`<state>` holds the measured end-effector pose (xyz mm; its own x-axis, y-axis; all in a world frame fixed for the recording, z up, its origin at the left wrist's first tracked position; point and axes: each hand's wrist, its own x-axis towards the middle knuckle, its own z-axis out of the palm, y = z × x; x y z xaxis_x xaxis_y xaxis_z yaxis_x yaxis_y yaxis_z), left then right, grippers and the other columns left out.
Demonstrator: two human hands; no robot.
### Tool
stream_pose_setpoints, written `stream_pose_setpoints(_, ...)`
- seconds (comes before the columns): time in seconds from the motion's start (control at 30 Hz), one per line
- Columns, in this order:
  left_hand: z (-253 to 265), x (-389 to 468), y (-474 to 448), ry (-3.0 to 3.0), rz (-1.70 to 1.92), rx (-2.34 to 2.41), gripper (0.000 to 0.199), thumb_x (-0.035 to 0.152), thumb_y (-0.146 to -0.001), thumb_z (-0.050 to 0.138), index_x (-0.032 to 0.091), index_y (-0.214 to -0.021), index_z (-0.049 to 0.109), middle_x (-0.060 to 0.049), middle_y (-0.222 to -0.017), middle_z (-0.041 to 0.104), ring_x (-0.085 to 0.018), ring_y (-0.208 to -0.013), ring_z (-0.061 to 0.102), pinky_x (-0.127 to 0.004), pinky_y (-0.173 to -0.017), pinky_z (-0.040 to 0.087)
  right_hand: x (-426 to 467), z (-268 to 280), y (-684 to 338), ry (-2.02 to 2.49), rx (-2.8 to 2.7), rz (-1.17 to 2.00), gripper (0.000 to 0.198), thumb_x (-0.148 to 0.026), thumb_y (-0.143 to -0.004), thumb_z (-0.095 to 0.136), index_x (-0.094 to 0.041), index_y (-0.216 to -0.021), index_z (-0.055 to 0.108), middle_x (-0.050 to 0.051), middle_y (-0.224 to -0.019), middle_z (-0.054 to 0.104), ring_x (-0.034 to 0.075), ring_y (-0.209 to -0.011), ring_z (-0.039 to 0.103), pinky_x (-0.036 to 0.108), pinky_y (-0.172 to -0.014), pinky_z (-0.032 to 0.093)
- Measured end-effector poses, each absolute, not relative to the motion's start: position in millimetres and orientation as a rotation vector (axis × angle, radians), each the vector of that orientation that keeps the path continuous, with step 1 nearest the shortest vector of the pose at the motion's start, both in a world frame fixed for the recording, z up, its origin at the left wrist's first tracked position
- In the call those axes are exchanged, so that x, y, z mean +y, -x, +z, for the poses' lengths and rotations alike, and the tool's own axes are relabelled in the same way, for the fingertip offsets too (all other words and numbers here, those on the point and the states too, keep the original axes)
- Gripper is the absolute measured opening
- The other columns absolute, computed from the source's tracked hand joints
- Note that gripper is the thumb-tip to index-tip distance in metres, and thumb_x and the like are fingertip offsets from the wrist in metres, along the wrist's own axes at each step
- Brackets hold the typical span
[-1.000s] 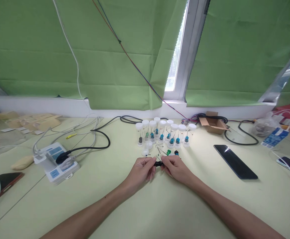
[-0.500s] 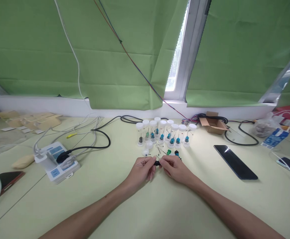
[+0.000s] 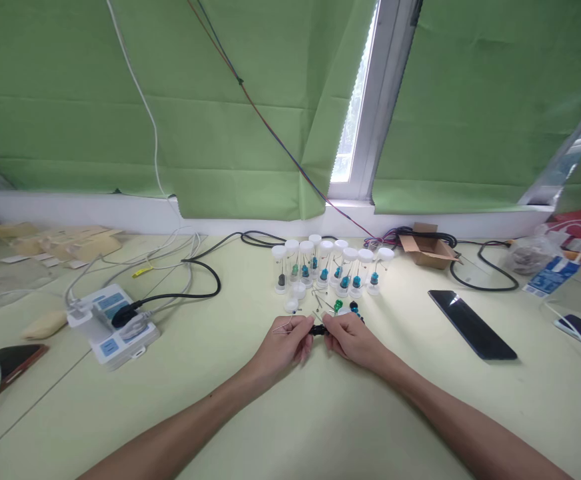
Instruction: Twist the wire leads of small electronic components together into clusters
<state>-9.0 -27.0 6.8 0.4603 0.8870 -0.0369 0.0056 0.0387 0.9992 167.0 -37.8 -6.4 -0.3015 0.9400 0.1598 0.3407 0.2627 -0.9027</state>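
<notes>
We held a small black piece (image 3: 317, 330) over the near side of the pale table (image 3: 290, 427), in the middle of the scene. Our left hand (image 3: 280, 343) pinched its left end between thumb and fingers, and our right hand (image 3: 355, 340) gripped the right end in the same way, so that only the middle of the piece showed between the fingertips. A thin pale wire (image 3: 284, 325) stuck out above our left hand; we could not tell what its inner end joined.

Just beyond our hands lay some thin metal pins (image 3: 319, 301), with two white caps (image 3: 291, 304) to their left, and a green piece (image 3: 338, 305) and a dark blue piece (image 3: 354, 307) to their right. Farther back we had a cluster of clear tubes (image 3: 324, 267) standing upright, capped in white, most with blue parts inside.

To the right lay a dark phone (image 3: 471, 325), and beyond it an open cardboard box (image 3: 430, 253). On the left we saw a white power strip (image 3: 115, 327) with plugs in it.
</notes>
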Motion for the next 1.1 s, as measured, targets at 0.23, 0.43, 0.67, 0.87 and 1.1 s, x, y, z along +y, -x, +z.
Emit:
stream_pose_setpoints(0.23, 3.6, -26.2, 10.8, -1.388, 0.811, 0.85, 0.051, 0.05, -0.089, 0.052, 0.015, -0.052, 0.052, 0.002, -0.043, 0.045, -0.008, -0.039, 0.04, -0.023, -0.043, 0.029, -38.8, -7.5, -167.7, 1.205, -1.782, 1.081, 0.076, -0.069, -0.094, 0.025, -0.019, -0.045, 0.054, -0.002, -0.035, 0.041, 0.01, -0.036, 0.038, 0.025, -0.049, 0.035)
stream_pose_setpoints(0.43, 6.0, -27.0, 8.5, -1.356, 0.823, 0.875, 0.049, 0.05, -0.088, 0.055, 0.016, -0.052, 0.052, 0.002, -0.043, 0.045, -0.009, -0.038, 0.04, -0.023, -0.04, 0.028, -39.6, -5.3, -168.0, 1.179, -1.813, 1.102, 0.073, -0.066, -0.096, 0.025, -0.018, -0.049, 0.056, -0.003, -0.037, 0.042, 0.01, -0.038, 0.038, 0.024, -0.05, 0.035)
stream_pose_setpoints(0.67, 8.6, -27.6, 8.2, -1.318, 0.835, 0.863, 0.049, 0.049, -0.087, 0.056, 0.016, -0.051, 0.052, 0.003, -0.043, 0.044, -0.008, -0.038, 0.04, -0.022, -0.04, 0.029, -40.8, -3.3, -170.0, 1.133, -1.929, 1.0, 0.06, -0.057, -0.096, 0.038, -0.016, -0.057, 0.058, -0.003, -0.046, 0.044, 0.009, -0.044, 0.038, 0.023, -0.049, 0.031)
stream_pose_setpoints(0.87, 7.3, -28.0, 8.9, -1.321, 0.827, 0.878, 0.049, 0.049, -0.087, 0.055, 0.016, -0.052, 0.053, 0.003, -0.043, 0.043, -0.008, -0.038, 0.039, -0.022, -0.04, 0.029, -40.1, -4.6, -170.0, 1.12, -1.929, 1.003, 0.063, -0.055, -0.098, 0.033, -0.016, -0.055, 0.057, -0.003, -0.045, 0.044, 0.008, -0.043, 0.037, 0.023, -0.049, 0.031)
stream_pose_setpoints(1.1, 8.0, -27.8, 7.8, -1.355, 0.833, 0.893, 0.05, 0.049, -0.088, 0.053, 0.016, -0.05, 0.052, 0.003, -0.041, 0.044, -0.008, -0.037, 0.039, -0.022, -0.041, 0.028, -41.0, -3.0, -168.8, 1.153, -1.906, 1.016, 0.069, -0.061, -0.097, 0.03, -0.016, -0.051, 0.056, -0.003, -0.042, 0.043, 0.008, -0.041, 0.037, 0.023, -0.048, 0.031)
